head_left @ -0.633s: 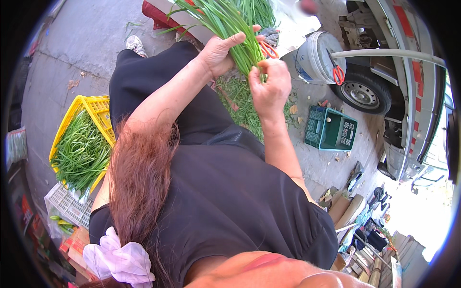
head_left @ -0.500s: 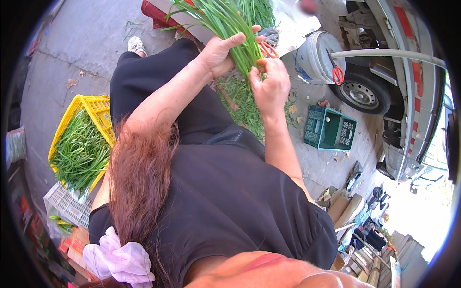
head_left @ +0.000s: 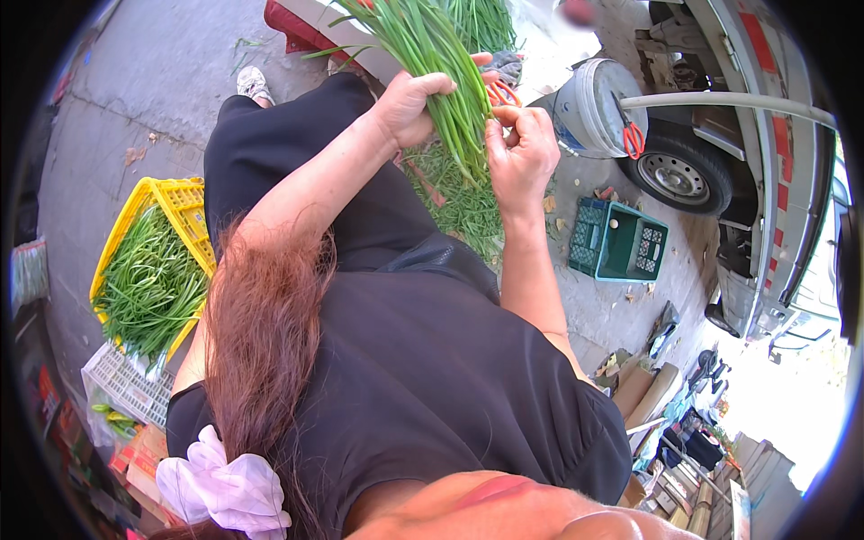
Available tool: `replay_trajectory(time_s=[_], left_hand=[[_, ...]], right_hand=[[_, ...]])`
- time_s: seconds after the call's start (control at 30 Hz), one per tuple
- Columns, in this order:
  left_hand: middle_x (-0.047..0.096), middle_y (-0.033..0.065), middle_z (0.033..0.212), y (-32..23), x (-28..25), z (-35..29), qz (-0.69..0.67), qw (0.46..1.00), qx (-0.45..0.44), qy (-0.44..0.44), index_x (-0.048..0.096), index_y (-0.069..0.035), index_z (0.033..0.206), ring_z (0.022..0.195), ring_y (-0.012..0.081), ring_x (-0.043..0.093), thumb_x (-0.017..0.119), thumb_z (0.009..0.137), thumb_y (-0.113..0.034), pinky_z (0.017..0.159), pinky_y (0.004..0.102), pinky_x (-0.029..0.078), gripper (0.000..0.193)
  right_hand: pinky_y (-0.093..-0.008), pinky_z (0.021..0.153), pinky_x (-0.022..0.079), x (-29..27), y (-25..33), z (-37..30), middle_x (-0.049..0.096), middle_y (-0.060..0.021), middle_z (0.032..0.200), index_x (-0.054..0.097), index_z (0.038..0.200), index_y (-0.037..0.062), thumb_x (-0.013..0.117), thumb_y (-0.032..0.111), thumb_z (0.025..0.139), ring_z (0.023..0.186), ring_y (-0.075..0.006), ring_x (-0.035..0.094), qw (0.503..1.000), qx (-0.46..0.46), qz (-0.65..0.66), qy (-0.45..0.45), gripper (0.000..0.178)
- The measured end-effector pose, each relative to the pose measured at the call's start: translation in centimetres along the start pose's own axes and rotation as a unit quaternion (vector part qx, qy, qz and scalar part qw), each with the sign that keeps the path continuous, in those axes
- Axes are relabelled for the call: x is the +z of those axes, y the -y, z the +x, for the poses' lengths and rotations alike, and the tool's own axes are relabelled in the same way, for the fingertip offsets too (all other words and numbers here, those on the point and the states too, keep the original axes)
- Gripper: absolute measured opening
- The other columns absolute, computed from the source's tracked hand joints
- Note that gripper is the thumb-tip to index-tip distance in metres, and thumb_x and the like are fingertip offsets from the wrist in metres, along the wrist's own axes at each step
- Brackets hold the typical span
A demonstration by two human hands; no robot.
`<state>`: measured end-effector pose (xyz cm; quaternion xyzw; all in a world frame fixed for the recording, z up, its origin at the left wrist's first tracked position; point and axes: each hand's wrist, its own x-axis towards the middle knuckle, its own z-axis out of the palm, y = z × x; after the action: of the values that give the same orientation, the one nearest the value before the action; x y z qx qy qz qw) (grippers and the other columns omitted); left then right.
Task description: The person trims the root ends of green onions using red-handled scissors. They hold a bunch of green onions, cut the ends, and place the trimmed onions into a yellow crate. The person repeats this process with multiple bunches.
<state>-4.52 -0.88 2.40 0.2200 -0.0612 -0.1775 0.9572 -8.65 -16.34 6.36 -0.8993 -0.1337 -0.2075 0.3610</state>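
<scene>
Green leafy stems (head_left: 461,121) up top, folks: we've got the bunch cradled in our half-closed left hand (head_left: 407,108), fingertips poking out past its right side. Our right hand (head_left: 524,160) is curled in close at the bunch's right edge, but we can't tell if it's pinching a stem. More greens (head_left: 153,283) fill the yellow crate (head_left: 186,216) on our left.
</scene>
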Motion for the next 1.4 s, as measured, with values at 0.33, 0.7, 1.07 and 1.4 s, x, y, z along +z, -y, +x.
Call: replay_trajectory(time_s=[0.33, 0.7, 1.07, 1.4], left_hand=[[0.052, 0.0238, 0.124, 0.0, 0.7, -0.3, -0.007, 1.000, 0.007, -0.003, 0.040, 0.007, 0.130, 0.114, 0.0303, 0.054, 0.045, 0.075, -0.002, 0.096, 0.0451, 0.047, 0.055], [0.041, 0.0189, 0.136, -0.4, -1.5, 0.0, -0.030, 0.999, -0.032, 0.030, 0.019, -0.021, 0.143, 0.127, 0.0355, 0.041, 0.053, 0.086, -0.006, 0.098, 0.0518, 0.043, 0.068], [0.056, 0.0102, 0.111, 0.5, -1.8, -0.2, -0.017, 0.999, -0.022, -0.034, 0.023, -0.022, 0.143, 0.102, 0.0238, 0.058, 0.053, 0.088, -0.004, 0.092, 0.0505, 0.048, 0.066], [0.057, 0.0039, 0.094, 0.2, -3.6, -1.0, -0.014, 0.994, 0.017, -0.103, 0.046, -0.010, 0.123, 0.087, 0.0159, 0.058, 0.055, 0.089, -0.009, 0.082, 0.0396, 0.053, 0.035]], right_hand=[[-0.0194, 0.050, 0.035, -0.7, -0.4, 0.5, 0.051, 0.0034, 0.067, 0.059, 0.077, 0.0018, 0.065, 0.000, 0.080, 0.056, -0.0038, 0.042, 0.989, 0.092, 0.114, 0.000, 0.007], [-0.0246, 0.068, 0.043, -6.6, -4.6, -0.9, 0.059, -0.0095, 0.100, 0.053, 0.061, 0.0005, 0.061, -0.003, 0.078, 0.082, -0.0122, 0.055, 0.987, 0.110, 0.103, -0.060, 0.020], [-0.0338, 0.088, 0.047, -5.2, -8.4, -1.5, 0.056, -0.0153, 0.119, 0.055, 0.122, 0.0077, 0.068, 0.003, 0.074, 0.102, -0.0258, 0.058, 0.983, 0.128, -0.119, 0.063, 0.050], [-0.0392, 0.073, 0.047, 4.2, -7.5, 4.1, 0.063, -0.0092, 0.085, 0.069, 0.079, 0.0076, 0.074, 0.021, 0.067, 0.084, -0.0289, 0.059, 0.963, -0.094, -0.117, 0.225, 0.019]])
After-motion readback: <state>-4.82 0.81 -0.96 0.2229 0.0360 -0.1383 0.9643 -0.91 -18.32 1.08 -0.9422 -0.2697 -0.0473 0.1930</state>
